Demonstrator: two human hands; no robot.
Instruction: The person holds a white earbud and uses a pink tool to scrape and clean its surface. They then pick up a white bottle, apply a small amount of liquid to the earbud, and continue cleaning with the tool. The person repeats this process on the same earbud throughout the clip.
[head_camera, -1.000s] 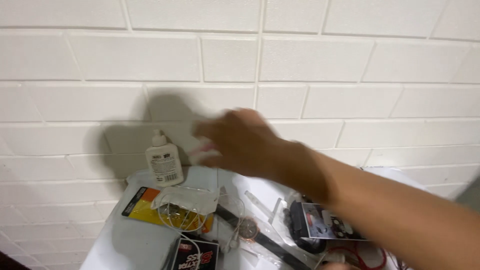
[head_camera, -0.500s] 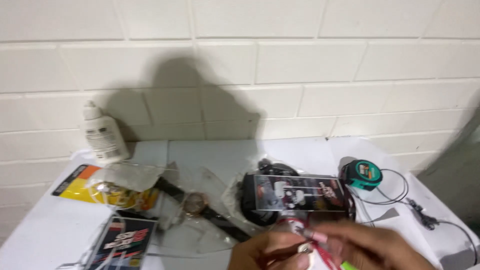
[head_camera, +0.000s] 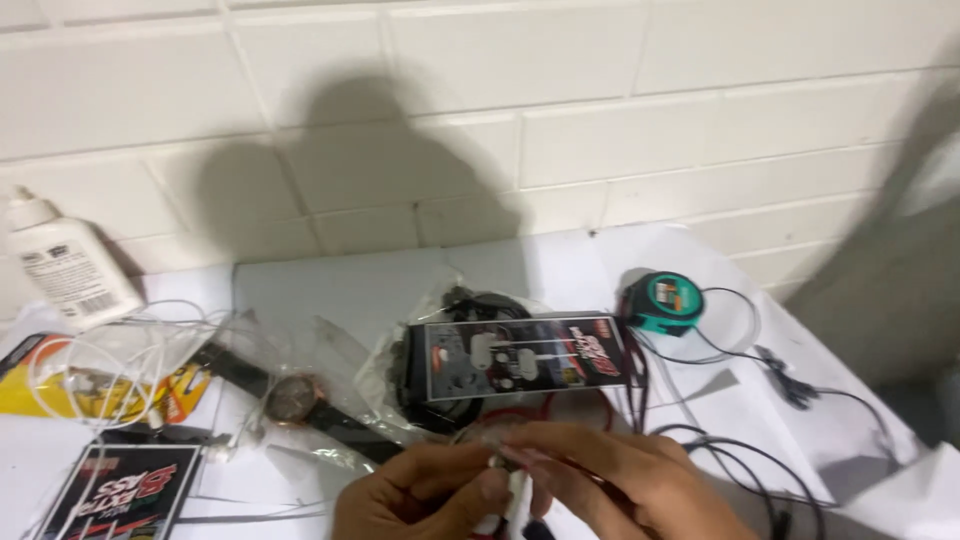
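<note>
Since the earlier frames the view has swung right and down, and the arm that reached over toward the white bottle (head_camera: 62, 265) has come back; both hands now meet at the bottom edge. Left hand (head_camera: 425, 495) and right hand (head_camera: 625, 490) pinch together on a small white piece (head_camera: 515, 495), fingertips closed on it from either side, apparently to steady it close to the body; what the piece is cannot be told, as it is blurred and half hidden. It sits low at the near edge of the white-covered bench (head_camera: 340, 285), just in front of a bagged black item with a printed card (head_camera: 520, 358). Farther left lie a wristwatch (head_camera: 292, 398) in clear wrap, tangled white wires (head_camera: 110, 360) and a dark card package (head_camera: 120, 492). A teal tape measure (head_camera: 662, 302) rests to the right, beside loose black cables (head_camera: 790, 390).
</note>
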